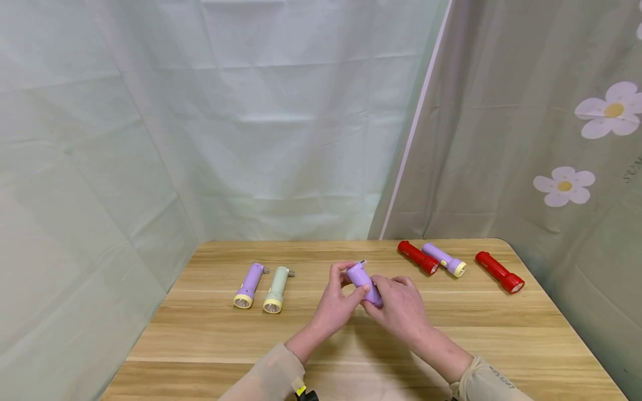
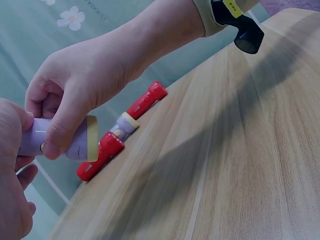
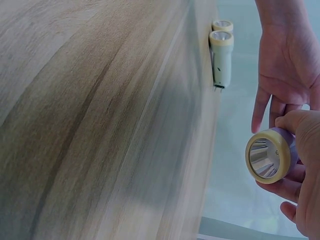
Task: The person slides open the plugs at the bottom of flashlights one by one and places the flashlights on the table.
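A purple flashlight [image 1: 360,278] is held up over the middle of the table by both hands. My left hand [image 1: 335,303] grips its tail half, thumb on the near side, and small metal prongs stick out at that end. Around the head half, my right hand [image 1: 401,308] curls its fingers and thumb. In the right wrist view the flashlight's pale yellow rim and reflector [image 3: 265,156] face the camera, and the lamp looks unlit. The left wrist view shows the right thumb [image 2: 65,125] lying on the purple body beside a small button.
On the left lie a purple flashlight [image 1: 251,285] and a pale green flashlight [image 1: 277,289], prongs folded out. At the back right lie a red flashlight [image 1: 418,257], a purple flashlight [image 1: 443,259] and another red flashlight [image 1: 499,272]. Curtains hang behind the wooden table [image 1: 200,334].
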Demonstrator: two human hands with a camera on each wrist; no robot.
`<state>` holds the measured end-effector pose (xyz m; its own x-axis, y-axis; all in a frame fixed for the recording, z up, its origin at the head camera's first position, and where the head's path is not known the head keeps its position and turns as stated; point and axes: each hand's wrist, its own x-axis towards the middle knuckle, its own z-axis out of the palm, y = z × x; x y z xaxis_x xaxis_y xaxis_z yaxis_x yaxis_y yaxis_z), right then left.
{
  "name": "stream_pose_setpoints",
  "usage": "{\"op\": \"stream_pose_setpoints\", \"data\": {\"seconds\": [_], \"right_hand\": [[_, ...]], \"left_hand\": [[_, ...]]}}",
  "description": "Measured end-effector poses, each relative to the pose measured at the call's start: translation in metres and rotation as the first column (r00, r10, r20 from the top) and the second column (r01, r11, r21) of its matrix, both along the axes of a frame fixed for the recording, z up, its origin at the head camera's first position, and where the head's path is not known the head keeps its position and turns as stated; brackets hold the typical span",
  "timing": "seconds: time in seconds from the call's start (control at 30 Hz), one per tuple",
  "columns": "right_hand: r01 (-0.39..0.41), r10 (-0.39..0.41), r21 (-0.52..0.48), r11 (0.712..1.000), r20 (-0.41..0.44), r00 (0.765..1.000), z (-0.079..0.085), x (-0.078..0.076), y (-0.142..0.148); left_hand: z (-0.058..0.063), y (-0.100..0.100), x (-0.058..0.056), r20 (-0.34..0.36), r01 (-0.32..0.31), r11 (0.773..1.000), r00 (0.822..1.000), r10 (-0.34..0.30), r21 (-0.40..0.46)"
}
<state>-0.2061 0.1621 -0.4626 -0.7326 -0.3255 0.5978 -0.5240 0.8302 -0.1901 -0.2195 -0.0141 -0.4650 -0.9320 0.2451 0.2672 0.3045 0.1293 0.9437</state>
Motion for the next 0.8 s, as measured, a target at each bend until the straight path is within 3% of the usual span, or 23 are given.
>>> {"op": "stream_pose_setpoints", "data": {"seconds": [0.23, 0.8], "right_hand": [[0.001, -0.001, 0.007, 1.0, -0.009, 1.0, -0.0009, 0.0006, 0.0001], [-0.002, 0.003, 0.028, 1.0, -0.034, 0.999, -0.0018, 0.0002, 0.0001]], "left_hand": [[0.0013, -0.0007, 0.0013, 0.025, 0.019, 0.999, 0.999, -0.02, 0.036], [-0.0018, -0.0008, -0.0012, 0.008, 0.041, 0.997, 0.999, -0.041, 0.068]]}}
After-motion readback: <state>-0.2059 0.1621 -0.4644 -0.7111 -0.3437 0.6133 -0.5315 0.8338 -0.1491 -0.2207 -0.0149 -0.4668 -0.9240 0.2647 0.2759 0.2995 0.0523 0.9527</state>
